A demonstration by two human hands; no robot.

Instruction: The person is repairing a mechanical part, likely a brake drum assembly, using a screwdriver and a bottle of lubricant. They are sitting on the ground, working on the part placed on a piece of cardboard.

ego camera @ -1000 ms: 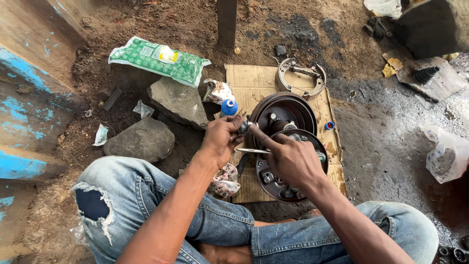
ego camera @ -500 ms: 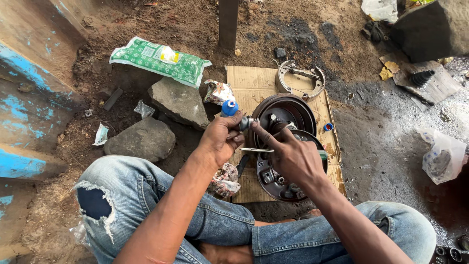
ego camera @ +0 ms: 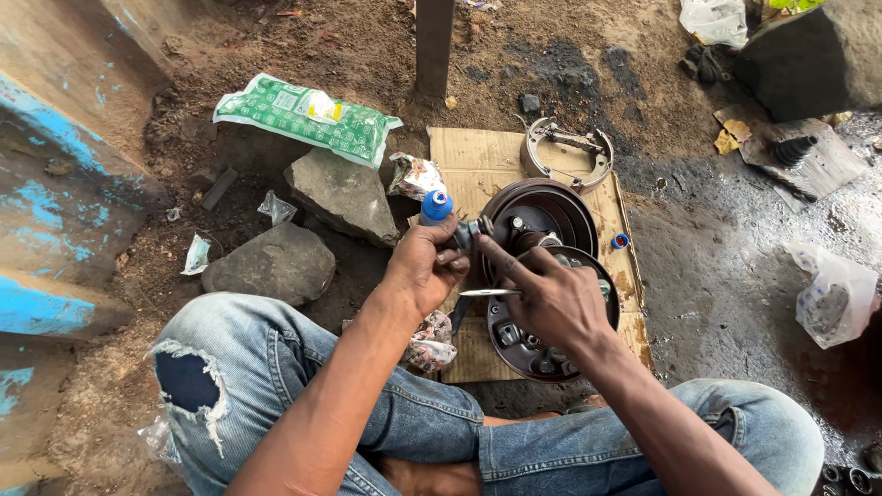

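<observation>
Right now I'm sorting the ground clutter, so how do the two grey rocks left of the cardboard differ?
The upper rock is angular and wedge-shaped; the lower rock is rounder and flatter. The upper rock lies against the green packet and reaches the cardboard; the lower rock sits nearer the person's knee. Both are grey, rough and resting on dirt.

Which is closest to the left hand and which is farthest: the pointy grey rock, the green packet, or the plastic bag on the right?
From the left hand:
1. Pointy grey rock, just up and left of it.
2. Green packet, farther up-left, behind the rock.
3. Plastic bag, far across on the right.
</observation>
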